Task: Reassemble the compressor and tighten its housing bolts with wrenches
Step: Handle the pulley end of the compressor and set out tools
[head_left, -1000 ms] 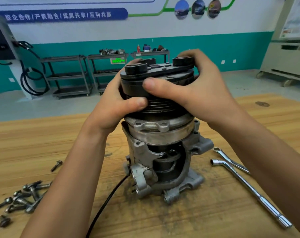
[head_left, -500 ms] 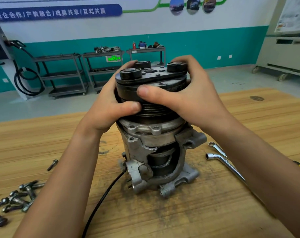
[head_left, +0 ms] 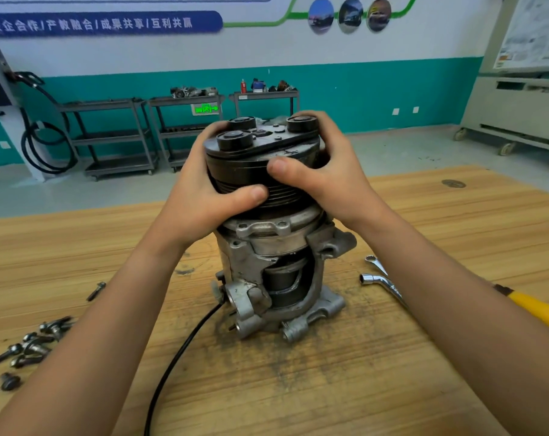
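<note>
Gripping the pulley (head_left: 248, 174) atop the upright compressor (head_left: 260, 256) with left hand (head_left: 197, 199) and right hand (head_left: 336, 180) on opposite sides. Closer to bolts (head_left: 34, 344) leftward, wrenches (head_left: 383, 284) rightward.

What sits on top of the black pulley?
A black plate carrying three round pads. The left hand and right hand hide parts of the pulley rim.

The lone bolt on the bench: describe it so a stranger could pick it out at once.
Start at the compressor standing upright in the middle of the wooden bench. Left of it, just beyond the left forearm, lies the lone bolt. Unlike the heaped bolts nearer the bench's left edge, it lies alone.
</note>
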Available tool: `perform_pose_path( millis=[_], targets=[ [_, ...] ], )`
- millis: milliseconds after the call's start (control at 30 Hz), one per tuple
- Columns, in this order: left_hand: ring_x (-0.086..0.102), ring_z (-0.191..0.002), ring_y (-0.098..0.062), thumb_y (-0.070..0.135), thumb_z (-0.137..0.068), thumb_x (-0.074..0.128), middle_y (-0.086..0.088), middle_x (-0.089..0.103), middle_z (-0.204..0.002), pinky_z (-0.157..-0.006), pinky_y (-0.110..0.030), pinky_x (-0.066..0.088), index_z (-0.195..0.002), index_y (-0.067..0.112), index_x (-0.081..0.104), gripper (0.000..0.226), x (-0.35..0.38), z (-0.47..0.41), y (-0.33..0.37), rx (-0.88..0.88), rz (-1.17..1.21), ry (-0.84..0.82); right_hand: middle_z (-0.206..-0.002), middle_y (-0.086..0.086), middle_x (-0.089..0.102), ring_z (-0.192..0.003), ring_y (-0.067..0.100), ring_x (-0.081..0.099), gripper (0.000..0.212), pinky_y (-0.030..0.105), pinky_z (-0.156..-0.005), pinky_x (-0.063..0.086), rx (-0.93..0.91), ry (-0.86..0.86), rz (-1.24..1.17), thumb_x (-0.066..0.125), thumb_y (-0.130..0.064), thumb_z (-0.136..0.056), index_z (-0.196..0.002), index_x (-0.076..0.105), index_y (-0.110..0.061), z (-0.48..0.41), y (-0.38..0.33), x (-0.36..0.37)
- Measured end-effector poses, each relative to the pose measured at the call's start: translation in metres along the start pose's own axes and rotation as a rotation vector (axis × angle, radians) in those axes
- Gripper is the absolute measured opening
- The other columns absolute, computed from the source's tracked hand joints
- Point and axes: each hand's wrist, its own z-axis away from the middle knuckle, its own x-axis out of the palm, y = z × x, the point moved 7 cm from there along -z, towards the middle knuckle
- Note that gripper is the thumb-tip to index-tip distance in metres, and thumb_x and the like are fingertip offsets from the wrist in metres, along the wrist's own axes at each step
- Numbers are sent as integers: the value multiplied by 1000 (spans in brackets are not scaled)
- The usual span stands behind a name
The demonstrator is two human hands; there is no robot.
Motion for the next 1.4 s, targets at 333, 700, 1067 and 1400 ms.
perform_pose_path(
  millis=[333, 700, 1067, 1400],
  targets=[
    [53, -108, 11, 45, -52, 75, 18, 49, -120, -84, -7, 42, -132, 20, 25, 98, 6, 6, 7, 51, 6, 17, -99, -10, 62, -92, -2, 61, 57, 17, -79, 46, -25, 23, -39, 71, -45, -55, -105, 49, -27, 6, 4, -3],
    [51, -105, 18, 44, -59, 65, 20, 45, -121, -82, -2, 39, -134, 22, 20, 90, 8, 3, 3, 53, -9, -48, -102, -14, 62, -100, 4, 62, 72, 22, -86, 49, -35, 57, 33, 71, -54, -52, -113, 46, -26, 10, 2, -4],
    [54, -103, 13, 60, -53, 74, 19, 49, -117, -81, -7, 43, -131, 26, 26, 98, 8, 4, 1, 52, 44, 14, -97, -11, 62, -92, 5, 62, 60, 24, -80, 50, -4, -50, 47, 71, -57, -49, -99, 48, -33, -1, 0, -3],
    [53, -98, 19, 45, -59, 66, 17, 45, -114, -78, -4, 43, -130, 21, 23, 86, 7, 7, -1, 53, 25, 9, -98, -13, 64, -94, 4, 63, 62, 25, -82, 51, -1, -61, 73, 72, -58, -48, -100, 48, -35, -4, -3, 2]
  ],
)
